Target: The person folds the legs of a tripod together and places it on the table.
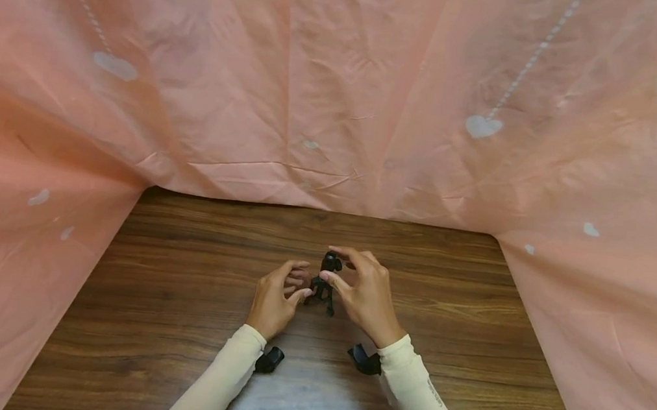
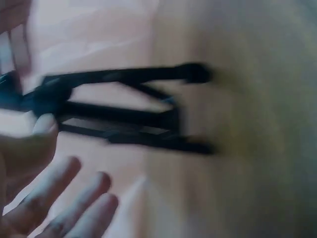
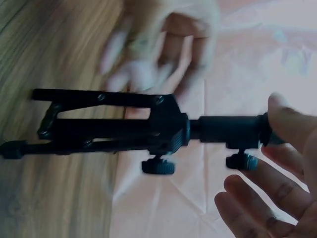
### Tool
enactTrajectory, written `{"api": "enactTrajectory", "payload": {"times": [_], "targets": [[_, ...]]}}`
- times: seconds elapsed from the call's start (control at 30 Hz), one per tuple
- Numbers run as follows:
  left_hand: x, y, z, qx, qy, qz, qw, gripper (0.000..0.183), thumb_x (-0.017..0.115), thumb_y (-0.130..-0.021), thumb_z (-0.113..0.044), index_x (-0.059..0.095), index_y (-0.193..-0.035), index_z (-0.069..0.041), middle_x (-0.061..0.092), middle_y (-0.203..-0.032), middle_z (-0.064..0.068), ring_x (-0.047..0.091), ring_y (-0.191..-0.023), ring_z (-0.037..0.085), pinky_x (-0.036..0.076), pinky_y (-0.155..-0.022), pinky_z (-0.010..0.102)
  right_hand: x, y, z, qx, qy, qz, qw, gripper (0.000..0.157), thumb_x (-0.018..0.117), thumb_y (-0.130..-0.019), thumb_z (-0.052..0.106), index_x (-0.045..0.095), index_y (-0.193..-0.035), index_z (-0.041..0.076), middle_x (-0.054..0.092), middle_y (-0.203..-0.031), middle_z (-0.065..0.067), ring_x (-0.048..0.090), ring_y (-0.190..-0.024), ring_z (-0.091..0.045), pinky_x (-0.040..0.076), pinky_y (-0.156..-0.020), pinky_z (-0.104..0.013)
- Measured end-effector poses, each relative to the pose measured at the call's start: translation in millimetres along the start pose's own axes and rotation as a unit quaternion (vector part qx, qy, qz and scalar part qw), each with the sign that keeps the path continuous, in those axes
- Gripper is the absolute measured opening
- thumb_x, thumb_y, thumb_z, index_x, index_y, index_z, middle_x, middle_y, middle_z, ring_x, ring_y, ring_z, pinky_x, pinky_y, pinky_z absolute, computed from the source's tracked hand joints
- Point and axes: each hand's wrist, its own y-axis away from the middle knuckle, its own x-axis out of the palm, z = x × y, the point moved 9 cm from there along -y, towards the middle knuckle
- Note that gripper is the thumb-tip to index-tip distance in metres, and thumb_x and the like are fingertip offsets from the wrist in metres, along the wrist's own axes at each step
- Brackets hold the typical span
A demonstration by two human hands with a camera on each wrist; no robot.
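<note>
Pinching black tripod (image 3: pixel 166 124), sleeve lettering (image 1: pixel 435 393) illegible

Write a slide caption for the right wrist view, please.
Right-hand grip on the top of a slender black tripod, before creased pink fabric.

Small black stand (image 3: pixel 167 126): looks hard, plastic or metal, I can't tell which, mostly smooth and matt
Side knobs (image 3: pixel 158 167): look like hard plastic, with bumpy ridges round the edge
Tabletop (image 1: pixel 182 264): looks like brown wood with streaky lines, smooth, and shiny at the front
Pink sheet (image 1: pixel 344 89): thin and wrinkly, cloth or plastic, with a soft shine
Sleeves (image 1: pixel 216 377): stretchy-looking cloth, smooth and matt
Black wrist pieces (image 1: pixel 270 360): look like plastic, a bit shiny
</note>
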Motion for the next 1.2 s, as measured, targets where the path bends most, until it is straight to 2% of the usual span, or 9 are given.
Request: {"api": "enactTrajectory", "payload": {"times": [0.1, 0.23, 0.3, 0.47, 0.6, 0.7, 0.8, 0.97, 1.2], "targets": [[-13.6, -7.8, -12.0, 0.009, 0.005, 0.021, 0.9997, 0.046, 0.083, -0.092, -0.009, 0.067, -0.135, -0.008, 0.077, -0.124, 0.013, 0.077, -0.108, 0.033, 0.064, -0.091, 0.043, 1.1, 6, -13, 0.019, -0.016, 0.004, 1.000, 0.052, 0.089, -0.086, 0.033, 0.073, -0.133, 0.017, 0.078, -0.122, -0.005, 0.074, -0.105, -0.030, 0.062, -0.090, -0.046], [-28.1, -18.7, -34.6, 0.030, 0.018, 0.040, 0.9986, 0.040, 0.076, -0.100, -0.019, 0.066, -0.138, -0.013, 0.076, -0.129, 0.011, 0.076, -0.113, 0.029, 0.064, -0.092, 0.038, 7.0, 18, -34, 0.056, -0.032, 0.019, 0.998, 0.052, 0.090, -0.084, 0.034, 0.073, -0.131, 0.016, 0.079, -0.120, -0.008, 0.075, -0.105, -0.028, 0.063, -0.088, -0.046], [-30.5, -23.9, -48.0, 0.046, 0.026, 0.046, 0.9975, 0.039, 0.074, -0.101, -0.021, 0.066, -0.139, -0.015, 0.075, -0.131, 0.009, 0.076, -0.114, 0.027, 0.063, -0.093, 0.036, 12.9, 25, -45, 0.080, -0.043, 0.029, 0.995, 0.049, 0.091, -0.084, 0.033, 0.074, -0.128, 0.017, 0.080, -0.117, -0.009, 0.077, -0.102, -0.027, 0.064, -0.086, -0.045], [-18.7, -33.9, -77.0, 0.082, 0.033, 0.082, 0.9927, 0.041, 0.074, -0.101, -0.024, 0.067, -0.141, -0.018, 0.075, -0.134, 0.007, 0.075, -0.118, 0.023, 0.062, -0.096, 0.038, 37.7, 43, -68, 0.131, -0.087, 0.067, 0.985, 0.040, 0.091, -0.085, 0.024, 0.075, -0.121, 0.013, 0.081, -0.109, -0.009, 0.079, -0.094, -0.024, 0.065, -0.081, -0.038], [-5.0, -36.6, -87.6, 0.097, 0.035, 0.104, 0.9892, 0.039, 0.075, -0.101, -0.025, 0.069, -0.139, -0.019, 0.077, -0.130, 0.006, 0.076, -0.114, 0.018, 0.063, -0.094, 0.036, 56.4, 52, -76, 0.149, -0.110, 0.089, 0.979, 0.032, 0.089, -0.086, 0.014, 0.076, -0.115, 0.008, 0.081, -0.103, -0.010, 0.079, -0.089, -0.023, 0.064, -0.076, -0.028], [-0.5, -37.2, -88.9, 0.101, 0.035, 0.093, 0.9898, 0.033, 0.075, -0.100, -0.025, 0.074, -0.132, -0.017, 0.079, -0.123, 0.007, 0.079, -0.105, 0.015, 0.064, -0.088, 0.030, 66.2, 57, -79, 0.153, -0.115, 0.093, 0.977, 0.027, 0.088, -0.086, 0.008, 0.077, -0.111, 0.007, 0.080, -0.098, -0.009, 0.079, -0.085, -0.021, 0.062, -0.073, -0.022], [-0.2, -38.1, -87.8, 0.101, 0.035, 0.073, 0.9916, 0.027, 0.076, -0.099, -0.022, 0.077, -0.125, -0.013, 0.081, -0.116, 0.006, 0.080, -0.098, 0.014, 0.063, -0.083, 0.024, 72.1, 59, -80, 0.146, -0.111, 0.086, 0.979, 0.021, 0.087, -0.086, 0.004, 0.077, -0.105, 0.005, 0.080, -0.092, -0.009, 0.078, -0.082, -0.020, 0.062, -0.071, -0.021], [-0.2, -39.2, -83.7, 0.099, 0.015, 0.048, 0.9937, 0.016, 0.076, -0.099, -0.021, 0.079, -0.113, -0.015, 0.082, -0.104, 0.000, 0.080, -0.092, 0.009, 0.062, -0.077, 0.019, 75.0, 60, -81, 0.145, -0.101, 0.068, 0.982, 0.016, 0.088, -0.085, 0.003, 0.077, -0.096, 0.004, 0.079, -0.086, -0.009, 0.078, -0.078, -0.019, 0.061, -0.069, -0.021], [2.0, -37.9, -85.8, 0.145, -0.043, 0.007, 0.9884, 0.009, 0.077, -0.098, -0.021, 0.076, -0.107, -0.018, 0.082, -0.100, -0.005, 0.078, -0.089, 0.006, 0.062, -0.075, 0.024, 72.8, 61, -82, 0.145, -0.079, 0.056, 0.985, 0.012, 0.088, -0.083, 0.001, 0.079, -0.088, 0.006, 0.080, -0.082, -0.007, 0.078, -0.074, -0.017, 0.062, -0.067, -0.023]]}}
